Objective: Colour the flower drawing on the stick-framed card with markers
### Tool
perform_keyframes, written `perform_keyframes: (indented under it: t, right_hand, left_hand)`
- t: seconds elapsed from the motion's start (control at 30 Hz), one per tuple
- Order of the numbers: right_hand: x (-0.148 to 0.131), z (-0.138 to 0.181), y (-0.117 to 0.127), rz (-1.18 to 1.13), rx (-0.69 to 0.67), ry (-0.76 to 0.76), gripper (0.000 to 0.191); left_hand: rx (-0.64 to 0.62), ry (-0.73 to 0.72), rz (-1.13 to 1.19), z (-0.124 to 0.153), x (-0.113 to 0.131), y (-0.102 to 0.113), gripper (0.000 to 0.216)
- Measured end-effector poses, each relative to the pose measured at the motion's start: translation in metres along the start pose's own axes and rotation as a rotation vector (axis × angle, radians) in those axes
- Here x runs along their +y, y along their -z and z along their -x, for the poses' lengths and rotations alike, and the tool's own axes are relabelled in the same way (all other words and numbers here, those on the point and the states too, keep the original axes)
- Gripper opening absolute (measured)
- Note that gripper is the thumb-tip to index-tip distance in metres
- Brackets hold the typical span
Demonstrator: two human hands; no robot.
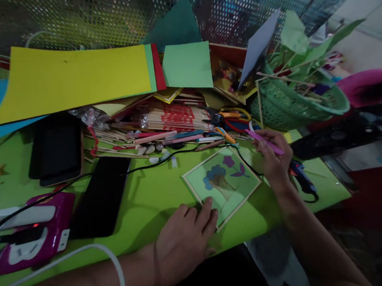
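A small framed paper picture [222,182] with blue and purple flowers lies on the green table [149,198]. My left hand [184,239] rests flat at its near corner, fingers stretched out and touching the frame. My right hand [273,157] is beside the picture's far right corner, fingers closed round a pink pen [264,141]. A black cable [166,160] runs across the table behind the picture.
Coloured paper sheets [71,77], a bundle of wooden sticks [172,118], pens and scissors [229,123] crowd the back. A green basket [293,105] stands at the right, a glue gun [303,178] near my right wrist. Two dark tablets [55,148] and a magenta device [37,234] lie left.
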State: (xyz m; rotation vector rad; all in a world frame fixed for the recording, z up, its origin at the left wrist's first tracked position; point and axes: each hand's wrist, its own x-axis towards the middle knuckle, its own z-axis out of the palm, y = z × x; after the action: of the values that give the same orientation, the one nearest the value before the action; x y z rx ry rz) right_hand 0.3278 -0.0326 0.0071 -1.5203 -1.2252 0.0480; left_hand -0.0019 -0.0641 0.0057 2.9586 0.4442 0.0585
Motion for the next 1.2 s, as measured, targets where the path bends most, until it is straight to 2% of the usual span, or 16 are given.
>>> perform_keyframes:
  t: [0.1,0.2,0.37,0.43,0.57,0.8,0.97,1.2]
  right_hand:
    - [-0.017,-0.004,-0.001,-0.139,-0.05,-0.081,0.022]
    - [-0.045,-0.002,-0.004,-0.244,-0.204,-0.171,0.024]
    - [-0.087,0.027,-0.023,-0.445,-0.403,-0.342,0.021]
    - [-0.092,0.042,-0.034,-0.524,-0.456,-0.415,0.016]
    - [-0.085,0.061,-0.052,-0.522,-0.571,-0.491,0.021]
    - [-0.076,0.064,-0.059,-0.461,-0.616,-0.489,0.023]
    - [-0.078,0.064,-0.058,-0.363,-0.618,-0.432,0.02]
    - [-0.086,0.063,-0.061,-0.19,-0.609,-0.191,0.008]
  left_hand:
    - [0.026,-0.001,0.0,0.0,0.0,-0.001,0.066]
    - [0.033,-0.005,0.01,0.0,0.0,-0.003,0.066]
    - [0.086,-0.022,-0.003,0.001,0.001,-0.004,0.062]
    - [0.104,-0.017,-0.011,0.002,0.002,-0.005,0.062]
    - [0.105,-0.014,0.004,0.002,0.002,-0.007,0.063]
    - [0.074,-0.023,0.021,0.001,0.001,-0.005,0.063]
    - [0.052,-0.017,0.027,0.001,0.002,-0.006,0.062]
    - [0.08,-0.025,0.036,0.001,0.001,-0.006,0.063]
